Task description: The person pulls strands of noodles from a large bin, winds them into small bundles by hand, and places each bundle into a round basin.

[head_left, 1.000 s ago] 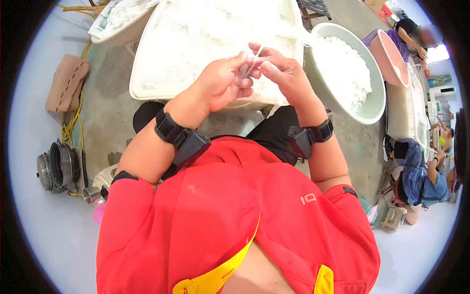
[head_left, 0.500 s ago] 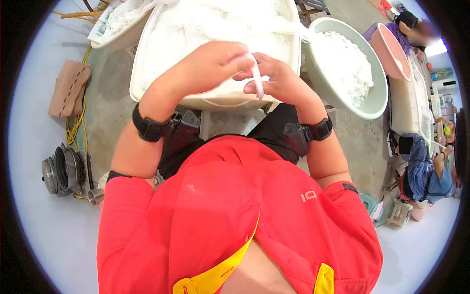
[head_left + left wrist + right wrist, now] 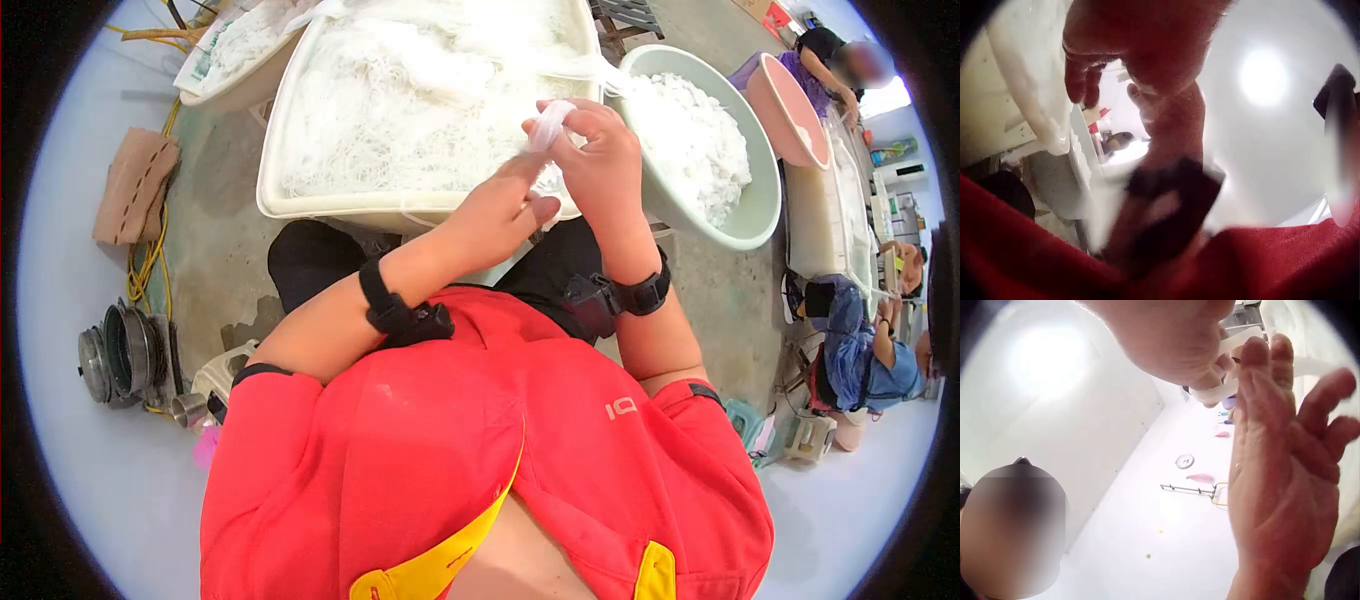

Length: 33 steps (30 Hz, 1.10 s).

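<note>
A flat white strand, perhaps bunched netting (image 3: 549, 124), loops round the fingers of my right hand (image 3: 606, 165), which pinches it above the front right corner of a white tub (image 3: 330, 206). My left hand (image 3: 492, 218) is just below and left of it, fingertips right at the loop. In the right wrist view two fingers of the left hand (image 3: 1279, 469) stand straight beside the white band (image 3: 1216, 395), its other digits spread. Fine white mesh (image 3: 390, 130) fills the tub. From the tub a gathered white length passes over the right rim.
A pale green basin (image 3: 765, 215) heaped with white material stands right of the tub, a pink basin (image 3: 785, 100) beyond it. Another filled container (image 3: 215, 95) is at the back left. People work at the far right. Pots (image 3: 125, 350) and yellow cord (image 3: 148, 262) lie left.
The hands were together over the tub's front; the left hand rose across, then came down left. The strand now wraps the right fingers in a thick loop, and the right hand is slightly farther right.
</note>
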{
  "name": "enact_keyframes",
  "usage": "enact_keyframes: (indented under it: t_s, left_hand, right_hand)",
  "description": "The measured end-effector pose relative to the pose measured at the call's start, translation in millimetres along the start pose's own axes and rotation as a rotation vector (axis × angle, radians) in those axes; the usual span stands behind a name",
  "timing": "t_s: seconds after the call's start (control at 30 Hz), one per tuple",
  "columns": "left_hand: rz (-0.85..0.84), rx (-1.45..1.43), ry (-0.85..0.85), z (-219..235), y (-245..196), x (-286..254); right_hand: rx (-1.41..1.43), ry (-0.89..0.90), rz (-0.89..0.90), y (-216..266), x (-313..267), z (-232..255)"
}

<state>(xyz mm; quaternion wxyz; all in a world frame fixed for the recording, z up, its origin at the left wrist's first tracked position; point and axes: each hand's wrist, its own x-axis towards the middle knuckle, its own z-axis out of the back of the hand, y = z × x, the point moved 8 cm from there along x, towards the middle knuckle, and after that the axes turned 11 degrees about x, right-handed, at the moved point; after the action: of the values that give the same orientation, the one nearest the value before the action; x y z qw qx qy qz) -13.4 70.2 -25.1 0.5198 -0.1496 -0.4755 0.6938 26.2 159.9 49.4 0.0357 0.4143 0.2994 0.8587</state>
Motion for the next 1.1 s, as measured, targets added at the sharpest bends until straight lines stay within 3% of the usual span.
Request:
enact_keyframes:
  t_s: [0.1, 0.13, 0.23, 0.27, 0.37, 0.4, 0.5, 0.53, 0.57, 0.63, 0.67, 0.77, 0.9, 1.0, 1.1]
  left_hand:
    - [0.294, -0.200, -0.025, -5, 30, 5]
    - [0.379, -0.331, -0.011, -9, 36, 6]
    - [0.159, -0.160, 0.078, -6, 6, 7]
    - [0.171, -0.224, 0.057, -6, 4, 7]
    - [0.425, -1.049, 0.381, -26, -9, -6]
    - [0.486, -1.141, 0.402, -26, -11, -6]
    - [0.431, -0.976, 0.265, -1, -5, 0]
    - [0.414, -0.714, 0.174, 14, 0, 4]
    - [0.237, -0.358, 0.079, 33, -4, 13]
    - [-0.120, 0.350, -0.110, 56, -26, 21]
    - [-0.089, 0.445, -0.096, 60, -30, 21]
    - [-0.164, 0.455, -0.218, 65, -35, 20]
    - [-0.116, 0.453, -0.170, 59, -25, 19]
    - [-0.283, 0.178, -0.372, 60, -23, 16]
    - [0.091, -0.741, -0.187, 26, 14, 16]
  right_hand:
    - [0.589, 0.122, -0.673, -33, -20, -24]
    - [0.723, 0.129, -0.670, -38, -25, -29]
    - [0.914, 0.046, -0.747, -37, -29, -30]
    - [0.904, 0.060, -0.753, -38, -30, -30]
    - [1.316, -0.109, -0.860, -41, -37, -43]
    - [1.353, -0.043, -0.849, -44, -38, -46]
    - [1.353, 0.094, -0.755, -48, -33, -36]
    - [1.196, 0.157, -0.749, -48, -33, -32]
    - [1.039, 0.220, -0.738, -46, -32, -27]
    - [0.706, 0.368, -0.552, -26, -19, -23]
    - [0.703, 0.361, -0.569, -25, -19, -23]
    - [0.698, 0.380, -0.542, -26, -21, -28]
    - [0.670, 0.394, -0.532, -27, -25, -31]
    - [0.814, 0.324, -0.532, -22, -23, -32]
    - [0.912, 0.167, -0.541, -33, -23, -32]
